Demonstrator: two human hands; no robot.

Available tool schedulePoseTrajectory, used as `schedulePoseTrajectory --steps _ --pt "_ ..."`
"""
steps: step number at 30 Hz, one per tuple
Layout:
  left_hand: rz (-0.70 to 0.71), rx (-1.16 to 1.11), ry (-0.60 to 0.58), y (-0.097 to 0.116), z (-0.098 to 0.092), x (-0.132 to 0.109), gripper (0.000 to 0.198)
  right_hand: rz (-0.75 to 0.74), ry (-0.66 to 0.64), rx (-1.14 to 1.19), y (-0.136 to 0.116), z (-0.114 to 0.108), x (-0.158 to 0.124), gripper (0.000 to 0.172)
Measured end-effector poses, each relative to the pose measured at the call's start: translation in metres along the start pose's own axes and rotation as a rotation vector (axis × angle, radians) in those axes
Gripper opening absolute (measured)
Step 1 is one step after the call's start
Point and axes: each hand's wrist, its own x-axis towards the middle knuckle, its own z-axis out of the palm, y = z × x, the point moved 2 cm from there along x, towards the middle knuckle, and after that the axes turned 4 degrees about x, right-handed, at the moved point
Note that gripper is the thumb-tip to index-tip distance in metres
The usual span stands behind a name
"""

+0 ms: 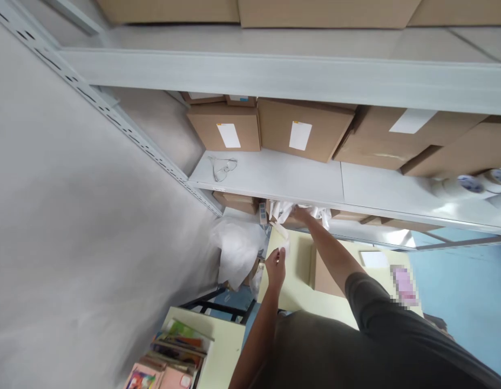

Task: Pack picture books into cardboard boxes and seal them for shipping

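My left hand is raised in front of a grey metal shelf rack, fingers closed on a pale strip of paper or tape. My right hand reaches under the middle shelf board into crumpled white wrapping; its fingers are partly hidden there. A brown cardboard box lies on the pale yellow table below my right forearm.
Labelled cardboard boxes line the middle shelf, with safety glasses at its left and tape rolls at right. A white plastic bag hangs by the wall. Books lie on a table below. Blue floor at right.
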Motion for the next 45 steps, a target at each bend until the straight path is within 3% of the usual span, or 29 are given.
schedulePoseTrajectory --steps 3,7,11,15,18,20,23,27,32,34,36,38,40,45 --pt "0.014 -0.014 -0.04 0.013 0.006 -0.001 0.059 0.012 -0.029 -0.059 -0.005 -0.012 -0.017 0.052" --pt "0.001 -0.011 -0.054 0.02 0.006 -0.004 0.056 0.018 -0.047 -0.223 -0.014 -0.022 -0.038 0.046" --pt "0.016 -0.017 -0.025 0.017 0.003 -0.005 0.053 -0.037 0.059 -0.157 -0.022 -0.027 -0.07 0.042" --pt "0.094 0.005 -0.004 0.016 0.004 -0.004 0.052 -0.094 0.261 0.091 -0.02 -0.022 -0.129 0.035" --pt "0.17 0.039 -0.017 0.017 0.014 -0.005 0.051 -0.087 0.367 0.419 -0.013 -0.008 -0.188 0.035" --pt "0.226 0.078 -0.053 0.017 0.027 -0.008 0.046 -0.068 0.375 0.708 -0.009 0.003 -0.226 0.046" --pt "0.33 0.161 -0.141 0.013 0.051 -0.017 0.033 -0.042 0.286 1.044 -0.007 0.016 -0.27 0.057" --pt "0.456 0.289 -0.223 0.005 0.078 -0.038 0.025 0.053 0.371 1.071 0.006 0.021 -0.3 0.053" --pt "0.534 0.401 -0.388 0.0 0.088 -0.063 0.053 0.174 0.461 1.125 0.037 0.031 -0.321 0.053" --pt "0.475 0.368 -0.433 -0.003 0.091 -0.071 0.069 0.238 0.482 1.243 0.053 0.038 -0.33 0.053" --pt "0.268 0.269 -0.455 -0.01 0.096 -0.078 0.076 0.29 0.489 1.363 0.069 0.044 -0.341 0.055" --pt "0.003 0.147 -0.468 -0.02 0.105 -0.087 0.068 0.307 0.44 1.445 0.085 0.05 -0.352 0.057" --pt "-0.154 0.089 -0.473 -0.03 0.114 -0.096 0.06 0.31 0.364 1.479 0.099 0.055 -0.361 0.056" --pt "-0.107 0.232 -0.441 -0.041 0.129 -0.111 0.047 0.281 0.286 1.394 0.121 0.068 -0.366 0.056"
